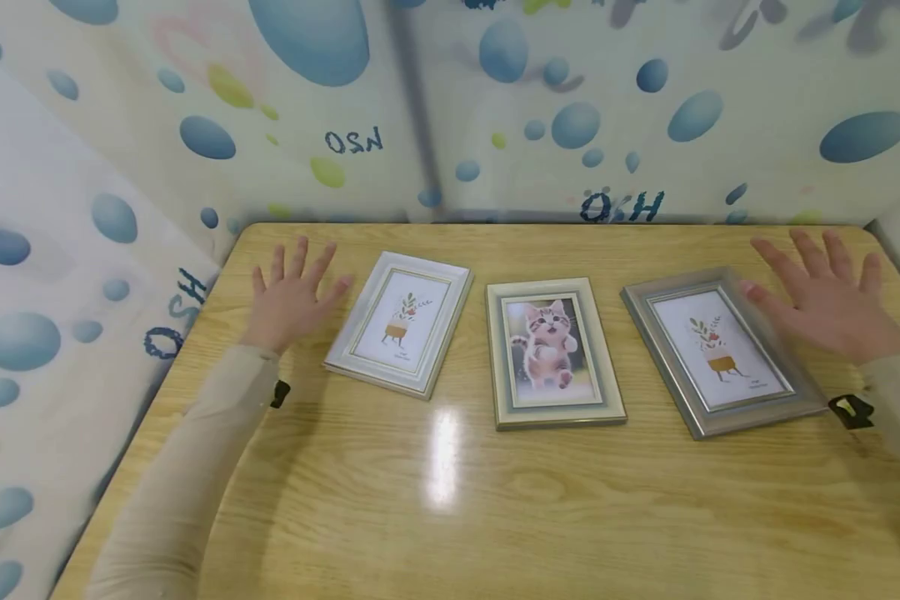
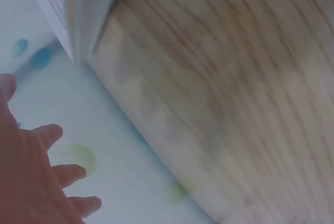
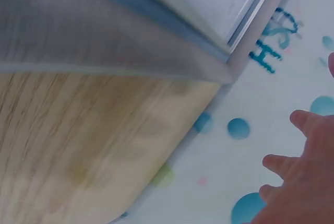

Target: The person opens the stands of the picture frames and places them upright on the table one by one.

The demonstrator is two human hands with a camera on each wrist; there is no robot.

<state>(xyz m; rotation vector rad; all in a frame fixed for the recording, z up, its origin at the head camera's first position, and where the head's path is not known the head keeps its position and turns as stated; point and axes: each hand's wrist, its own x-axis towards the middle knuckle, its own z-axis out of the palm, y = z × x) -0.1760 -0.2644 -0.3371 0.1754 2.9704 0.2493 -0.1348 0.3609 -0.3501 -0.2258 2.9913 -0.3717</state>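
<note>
Three picture frames lie face up in a row on the wooden table. My left hand, fingers spread and holding nothing, is just left of the white picture frame, which shows a plant drawing. In the middle lies a cream picture frame with a kitten picture. My right hand is spread too, its thumb overlapping the upper right edge of the grey-brown picture frame in the head view. That frame's border fills the top of the right wrist view, with the right hand's fingers apart from it.
The wooden table has rounded far corners and a bright light reflection in front of the frames. A pale curtain-like backdrop with blue and green dots stands behind and to the left. Each wrist wears a small black device.
</note>
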